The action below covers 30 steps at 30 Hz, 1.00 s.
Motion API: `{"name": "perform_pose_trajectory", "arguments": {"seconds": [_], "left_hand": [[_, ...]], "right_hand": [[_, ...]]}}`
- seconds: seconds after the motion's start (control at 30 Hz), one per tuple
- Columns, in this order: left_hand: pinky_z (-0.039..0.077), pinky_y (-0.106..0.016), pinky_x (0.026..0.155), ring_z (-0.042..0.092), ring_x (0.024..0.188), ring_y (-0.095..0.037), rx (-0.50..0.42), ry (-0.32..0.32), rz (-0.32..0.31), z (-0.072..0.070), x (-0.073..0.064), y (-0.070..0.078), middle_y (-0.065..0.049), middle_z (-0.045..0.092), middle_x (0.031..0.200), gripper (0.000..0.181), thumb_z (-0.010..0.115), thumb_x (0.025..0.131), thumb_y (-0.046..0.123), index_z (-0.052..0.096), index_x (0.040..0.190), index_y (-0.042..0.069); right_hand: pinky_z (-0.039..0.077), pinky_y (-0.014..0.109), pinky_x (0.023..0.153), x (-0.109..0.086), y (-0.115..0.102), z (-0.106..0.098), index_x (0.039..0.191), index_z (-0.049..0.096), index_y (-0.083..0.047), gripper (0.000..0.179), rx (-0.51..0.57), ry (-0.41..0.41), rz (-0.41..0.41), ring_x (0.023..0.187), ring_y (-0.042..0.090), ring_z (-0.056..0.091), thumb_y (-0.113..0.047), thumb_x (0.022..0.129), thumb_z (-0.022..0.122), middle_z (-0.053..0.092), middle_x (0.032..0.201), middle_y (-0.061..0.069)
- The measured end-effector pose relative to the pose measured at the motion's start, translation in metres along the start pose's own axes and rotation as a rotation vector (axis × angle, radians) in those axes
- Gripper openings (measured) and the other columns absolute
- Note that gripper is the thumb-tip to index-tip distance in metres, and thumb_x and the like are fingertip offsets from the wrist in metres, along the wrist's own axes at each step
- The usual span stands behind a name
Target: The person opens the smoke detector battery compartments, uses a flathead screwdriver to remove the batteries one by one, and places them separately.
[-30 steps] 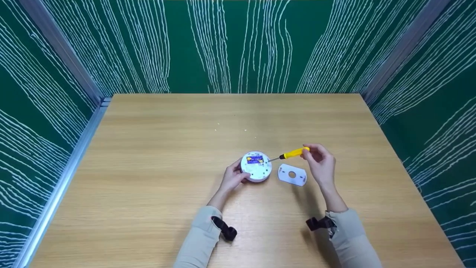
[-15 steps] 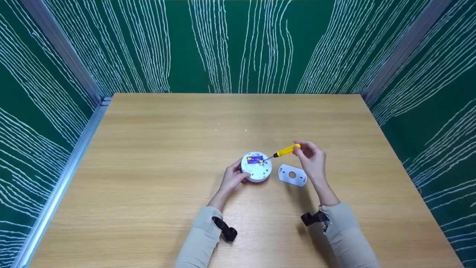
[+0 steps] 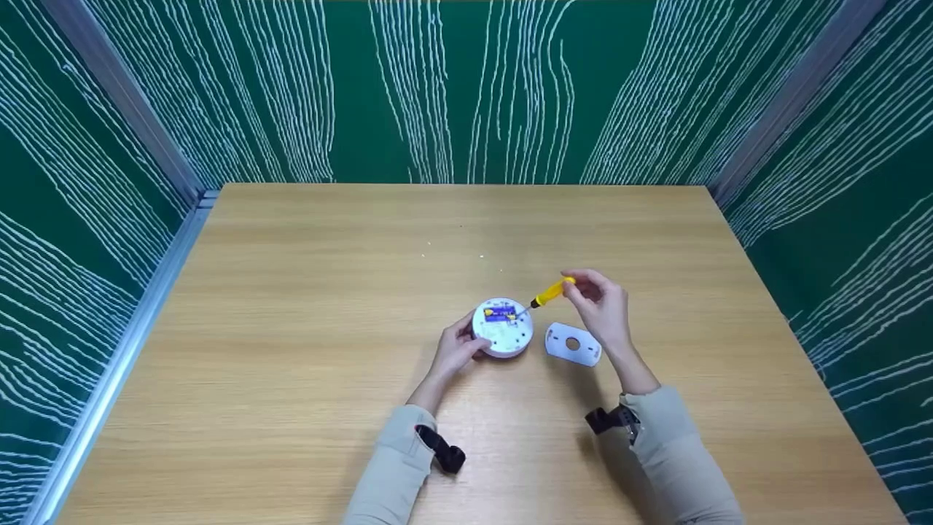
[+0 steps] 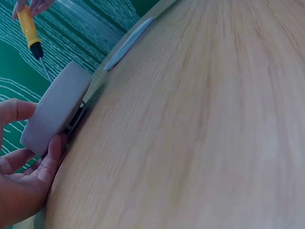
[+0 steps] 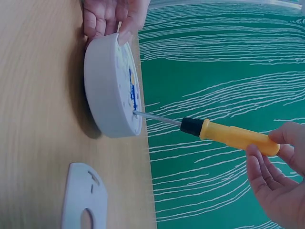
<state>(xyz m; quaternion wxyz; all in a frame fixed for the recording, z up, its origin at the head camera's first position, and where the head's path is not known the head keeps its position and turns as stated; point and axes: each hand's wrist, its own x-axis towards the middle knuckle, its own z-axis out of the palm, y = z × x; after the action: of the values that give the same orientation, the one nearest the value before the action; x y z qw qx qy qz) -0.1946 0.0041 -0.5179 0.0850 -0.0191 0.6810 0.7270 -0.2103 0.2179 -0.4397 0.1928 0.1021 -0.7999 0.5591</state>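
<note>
My left hand (image 3: 458,348) grips a round white battery-powered device (image 3: 506,339) by its left rim, thumb on its upper face and fingers under it. Blue batteries (image 3: 500,313) lie in a compartment in that face. The left wrist view shows the device's side wall (image 4: 57,107) tilted a little over the table. My right hand (image 3: 602,306) pinches the end of a screwdriver's yellow handle (image 3: 551,293). In the right wrist view its metal shaft (image 5: 159,118) slants down, the tip right at the compartment's edge beside the batteries.
A flat white plate (image 3: 574,344) with a round centre hole lies on the wooden table (image 3: 291,328), just right of the device. Small white specks dot the tabletop farther back. Green walls (image 3: 357,87) with white lines enclose the back and sides.
My right hand has moved left and slightly away from me, bringing the screwdriver's tip from the device's right side to the batteries and its handle steeper. The left hand and device hold still.
</note>
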Motion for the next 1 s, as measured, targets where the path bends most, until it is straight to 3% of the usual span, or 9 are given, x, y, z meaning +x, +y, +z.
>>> {"name": "perform_pose_trajectory", "arguments": {"seconds": [0.13, 0.37, 0.53, 0.7, 0.83, 1.0], "left_hand": [[0.054, -0.030, 0.063, 0.054, 0.070, -0.011, -0.006, -0.006, 0.003, -0.001, 0.001, -0.002, -0.023, 0.051, 0.115, 0.066, 0.060, 0.068, -0.009, 0.037, 0.130, -0.008], [0.053, -0.025, 0.058, 0.054, 0.069, -0.011, -0.050, -0.016, -0.019, -0.003, 0.018, -0.026, -0.021, 0.051, 0.117, 0.069, 0.063, 0.067, -0.009, 0.037, 0.131, -0.003], [0.052, -0.021, 0.056, 0.055, 0.069, -0.010, -0.049, -0.006, -0.019, -0.002, 0.021, -0.030, -0.019, 0.052, 0.116, 0.070, 0.063, 0.067, -0.009, 0.037, 0.132, -0.001], [0.053, -0.024, 0.061, 0.055, 0.076, -0.014, -0.037, -0.014, -0.005, -0.003, 0.018, -0.026, -0.021, 0.051, 0.116, 0.069, 0.064, 0.067, -0.008, 0.038, 0.131, -0.003], [0.054, -0.028, 0.065, 0.054, 0.080, -0.015, -0.002, -0.020, 0.015, -0.003, 0.010, -0.015, -0.023, 0.050, 0.118, 0.068, 0.063, 0.067, -0.008, 0.037, 0.130, -0.006], [0.054, -0.031, 0.066, 0.055, 0.077, -0.013, -0.019, -0.021, 0.016, -0.002, 0.001, -0.003, -0.024, 0.050, 0.118, 0.068, 0.061, 0.068, -0.009, 0.036, 0.130, -0.007]], "right_hand": [[0.047, 0.012, 0.056, 0.005, 0.009, 0.002, 0.095, 0.065, 0.004, 0.017, -0.025, -0.037, 0.007, 0.066, 0.013, 0.054, -0.006, 0.081, 0.063, 0.063, 0.084, 0.013], [0.049, 0.015, 0.056, 0.010, 0.007, 0.006, 0.095, 0.066, 0.000, 0.016, -0.084, -0.065, -0.013, 0.066, 0.015, 0.055, -0.009, 0.082, 0.063, 0.063, 0.082, 0.009], [0.050, 0.014, 0.058, 0.016, 0.005, 0.009, 0.096, 0.066, 0.000, 0.017, -0.102, -0.080, -0.013, 0.067, 0.016, 0.056, -0.009, 0.082, 0.063, 0.064, 0.083, 0.010], [0.049, 0.014, 0.060, 0.021, 0.004, 0.013, 0.096, 0.066, 0.003, 0.017, -0.122, -0.108, -0.032, 0.068, 0.020, 0.057, -0.007, 0.082, 0.062, 0.064, 0.084, 0.013], [0.049, 0.015, 0.060, 0.024, 0.004, 0.014, 0.095, 0.065, 0.007, 0.016, -0.121, -0.124, -0.063, 0.068, 0.026, 0.057, 0.000, 0.081, 0.061, 0.063, 0.083, 0.017], [0.049, 0.013, 0.060, 0.025, 0.002, 0.012, 0.096, 0.066, 0.003, 0.017, -0.140, -0.133, -0.057, 0.068, 0.018, 0.056, -0.006, 0.083, 0.061, 0.064, 0.085, 0.012]]}}
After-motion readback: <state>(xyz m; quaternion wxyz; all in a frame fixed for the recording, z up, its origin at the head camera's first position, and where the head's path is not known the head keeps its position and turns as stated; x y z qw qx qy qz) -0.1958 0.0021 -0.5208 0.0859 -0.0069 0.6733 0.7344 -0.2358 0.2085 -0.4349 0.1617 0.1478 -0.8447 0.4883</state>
